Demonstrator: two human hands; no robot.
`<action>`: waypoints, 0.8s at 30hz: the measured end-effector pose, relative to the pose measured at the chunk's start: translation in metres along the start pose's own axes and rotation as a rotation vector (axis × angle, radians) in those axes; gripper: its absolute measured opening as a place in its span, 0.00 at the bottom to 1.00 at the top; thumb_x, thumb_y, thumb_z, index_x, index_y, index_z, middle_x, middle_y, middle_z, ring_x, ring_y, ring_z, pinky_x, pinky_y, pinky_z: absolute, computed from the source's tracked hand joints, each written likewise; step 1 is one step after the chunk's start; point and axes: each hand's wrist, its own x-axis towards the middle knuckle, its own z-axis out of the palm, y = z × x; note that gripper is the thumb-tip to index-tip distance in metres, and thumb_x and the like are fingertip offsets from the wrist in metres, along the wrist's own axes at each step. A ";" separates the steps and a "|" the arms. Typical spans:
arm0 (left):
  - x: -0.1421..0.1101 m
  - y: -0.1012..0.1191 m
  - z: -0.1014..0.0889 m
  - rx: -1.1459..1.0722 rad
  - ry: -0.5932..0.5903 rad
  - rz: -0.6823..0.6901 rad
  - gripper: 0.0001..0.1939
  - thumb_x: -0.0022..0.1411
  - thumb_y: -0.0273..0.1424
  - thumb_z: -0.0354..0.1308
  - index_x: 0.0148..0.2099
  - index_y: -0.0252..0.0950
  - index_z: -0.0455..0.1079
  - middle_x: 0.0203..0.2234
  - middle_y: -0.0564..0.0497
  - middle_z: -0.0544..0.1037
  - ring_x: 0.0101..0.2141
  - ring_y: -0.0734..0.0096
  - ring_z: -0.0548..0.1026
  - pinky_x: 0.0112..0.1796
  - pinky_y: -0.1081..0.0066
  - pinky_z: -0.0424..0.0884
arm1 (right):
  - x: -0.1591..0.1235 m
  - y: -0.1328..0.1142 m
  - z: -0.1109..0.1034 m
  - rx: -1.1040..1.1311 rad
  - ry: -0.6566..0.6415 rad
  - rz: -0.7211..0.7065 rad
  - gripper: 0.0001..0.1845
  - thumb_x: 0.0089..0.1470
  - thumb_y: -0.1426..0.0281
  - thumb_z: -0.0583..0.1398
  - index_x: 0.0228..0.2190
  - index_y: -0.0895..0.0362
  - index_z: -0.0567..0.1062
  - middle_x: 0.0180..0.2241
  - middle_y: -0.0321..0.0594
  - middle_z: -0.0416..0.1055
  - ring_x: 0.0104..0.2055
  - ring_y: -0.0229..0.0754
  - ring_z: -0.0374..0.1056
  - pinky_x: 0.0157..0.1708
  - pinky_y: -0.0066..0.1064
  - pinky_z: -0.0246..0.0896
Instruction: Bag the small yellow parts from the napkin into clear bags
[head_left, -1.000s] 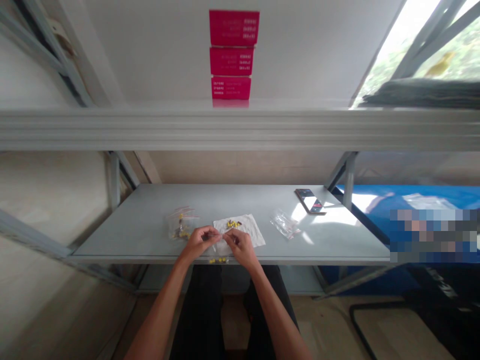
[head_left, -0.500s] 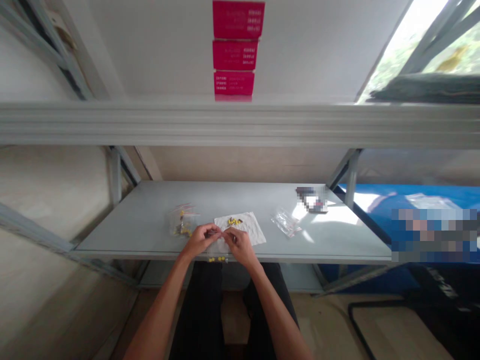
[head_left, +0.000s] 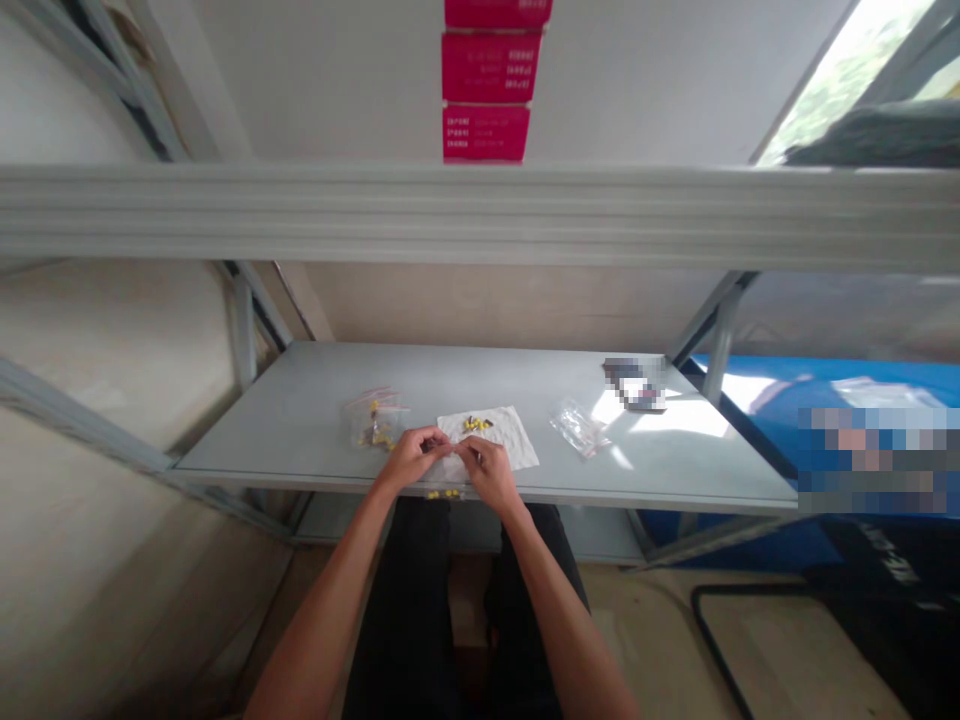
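Both of my hands pinch the upper edge of a small clear zip bag (head_left: 444, 493) at the shelf's front edge. Several small yellow pieces lie in the bottom of this bag. My left hand (head_left: 411, 456) has its thumb and fingers pressed together on the bag's left side. On its right side, my right hand (head_left: 489, 474) grips with bent fingers, the fingertips nearly touching those of the left. Just beyond the hands a crumpled white sheet (head_left: 517, 448) bears a little heap of yellow and dark small parts (head_left: 477, 424).
Left of my hands, clear bags (head_left: 360, 425) with red strips hold yellow and dark parts. Clear plastic bags (head_left: 579, 428) lie to the right. A blurred-out item (head_left: 636, 385) is at the back right. An upper shelf beam (head_left: 480, 215) crosses above, with pink boxes (head_left: 487, 68) behind it.
The view has tilted slightly down, so the scene sits higher and a little to the right. My hands stay together at the bag, with only slight finger movement.
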 end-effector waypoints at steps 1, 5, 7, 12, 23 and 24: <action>0.001 -0.001 0.000 -0.019 0.012 -0.010 0.19 0.57 0.46 0.66 0.32 0.34 0.77 0.28 0.48 0.80 0.32 0.65 0.75 0.36 0.70 0.69 | 0.000 0.000 0.000 0.015 0.011 0.013 0.17 0.64 0.64 0.55 0.27 0.58 0.77 0.25 0.37 0.71 0.28 0.37 0.63 0.32 0.28 0.54; 0.002 -0.009 0.000 -0.137 0.109 -0.090 0.19 0.54 0.47 0.68 0.35 0.34 0.78 0.30 0.48 0.81 0.31 0.66 0.75 0.34 0.71 0.69 | 0.000 0.004 -0.002 0.112 0.128 0.111 0.18 0.63 0.60 0.57 0.27 0.57 0.77 0.23 0.36 0.70 0.26 0.38 0.62 0.29 0.28 0.54; 0.002 -0.011 0.000 -0.169 0.131 -0.109 0.19 0.53 0.46 0.69 0.34 0.34 0.78 0.29 0.48 0.82 0.29 0.67 0.75 0.33 0.71 0.68 | 0.001 0.006 -0.004 0.154 0.144 0.122 0.19 0.62 0.58 0.57 0.27 0.58 0.77 0.24 0.37 0.71 0.27 0.38 0.62 0.29 0.28 0.54; 0.000 -0.009 -0.003 -0.170 0.125 -0.106 0.16 0.51 0.43 0.70 0.30 0.34 0.79 0.26 0.48 0.82 0.28 0.67 0.75 0.33 0.70 0.68 | 0.004 0.002 -0.007 0.119 0.066 0.101 0.20 0.61 0.54 0.59 0.33 0.58 0.80 0.28 0.39 0.75 0.27 0.38 0.63 0.29 0.28 0.56; -0.003 -0.009 -0.001 -0.147 0.103 -0.080 0.18 0.58 0.45 0.65 0.34 0.34 0.78 0.21 0.52 0.77 0.21 0.72 0.70 0.26 0.73 0.64 | 0.002 0.006 0.003 0.040 0.095 0.110 0.18 0.62 0.60 0.59 0.28 0.57 0.82 0.24 0.39 0.76 0.25 0.39 0.68 0.30 0.28 0.58; -0.004 -0.009 -0.001 -0.146 0.122 -0.075 0.18 0.59 0.46 0.64 0.34 0.33 0.77 0.21 0.53 0.77 0.20 0.73 0.69 0.25 0.73 0.64 | 0.001 0.006 0.003 0.052 0.084 0.117 0.18 0.62 0.60 0.58 0.31 0.57 0.83 0.23 0.39 0.76 0.24 0.39 0.69 0.30 0.28 0.59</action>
